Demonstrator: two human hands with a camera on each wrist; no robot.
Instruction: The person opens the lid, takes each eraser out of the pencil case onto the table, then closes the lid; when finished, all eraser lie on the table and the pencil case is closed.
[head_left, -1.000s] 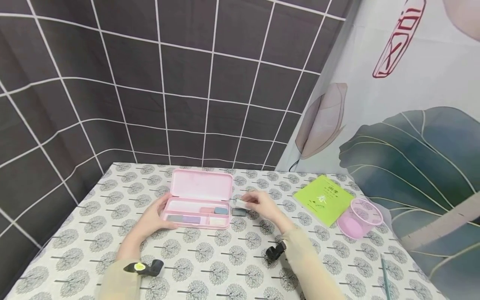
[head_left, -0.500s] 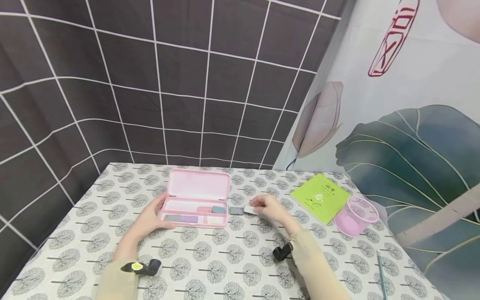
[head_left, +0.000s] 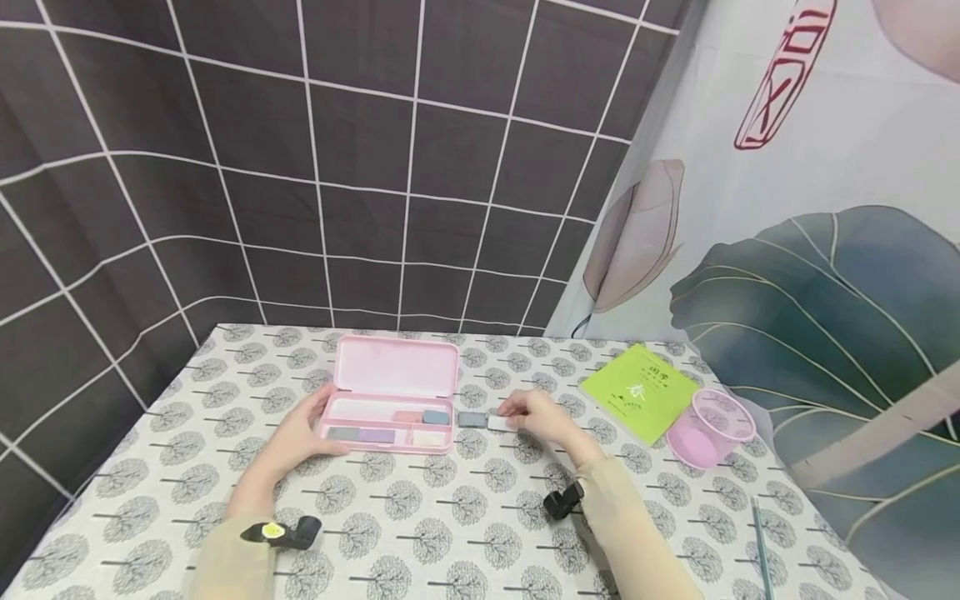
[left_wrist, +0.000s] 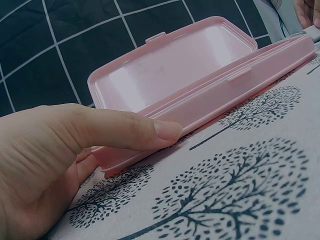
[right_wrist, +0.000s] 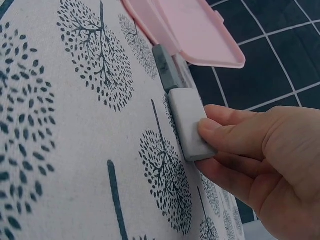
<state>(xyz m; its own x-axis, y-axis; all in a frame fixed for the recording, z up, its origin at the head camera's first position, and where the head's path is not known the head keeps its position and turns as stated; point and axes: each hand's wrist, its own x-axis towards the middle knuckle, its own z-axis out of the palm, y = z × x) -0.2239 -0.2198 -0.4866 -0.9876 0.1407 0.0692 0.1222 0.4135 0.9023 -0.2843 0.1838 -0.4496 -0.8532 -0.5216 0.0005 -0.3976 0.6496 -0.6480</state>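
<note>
The white block (right_wrist: 187,125) is right of the open pink case (head_left: 397,367) — we see the right hand (right_wrist: 270,155) pinching it between thumb and fingers. A grey block (head_left: 472,419) lies in the way, between it and the case, whose left end the left hand (head_left: 300,433) grips. On the green book (head_left: 633,404) we read a large white 春; the finer print we cannot. Red seal-like characters (head_left: 783,79) mark the pale hanging (head_left: 825,167) — beneath, on the worktop (head_left: 420,525), a pink cup (head_left: 697,446) stands by the book.

Two blocks (head_left: 472,420) right of case (head_left: 397,367), book (head_left: 637,387) — farther right
</note>
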